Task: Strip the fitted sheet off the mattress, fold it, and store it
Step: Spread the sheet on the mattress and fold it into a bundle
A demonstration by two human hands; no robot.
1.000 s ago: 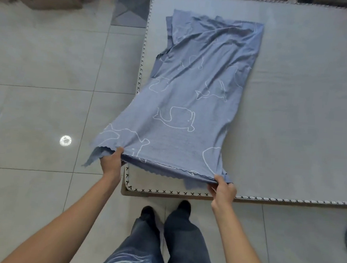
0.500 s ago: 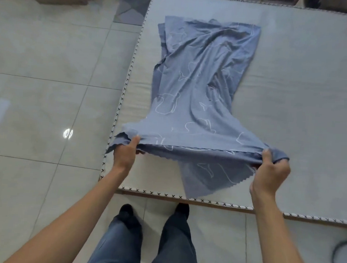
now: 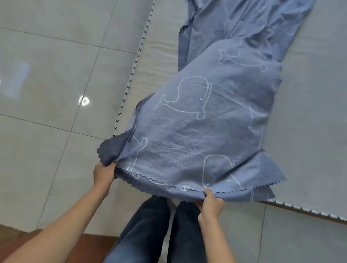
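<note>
Head view, grey mattress (image 3: 321, 124) on glossy tiled floor (image 3: 35, 143), blue sheet (image 3: 199, 133) held up

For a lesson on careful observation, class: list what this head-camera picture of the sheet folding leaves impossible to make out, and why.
1. Head view: far end of the sheet, cut off by the top edge.
2. Head view: the mattress near-left corner, covered by the sheet.
3. Head view: most fingers of the left hand and right hand, hidden by the hem they grip.
</note>
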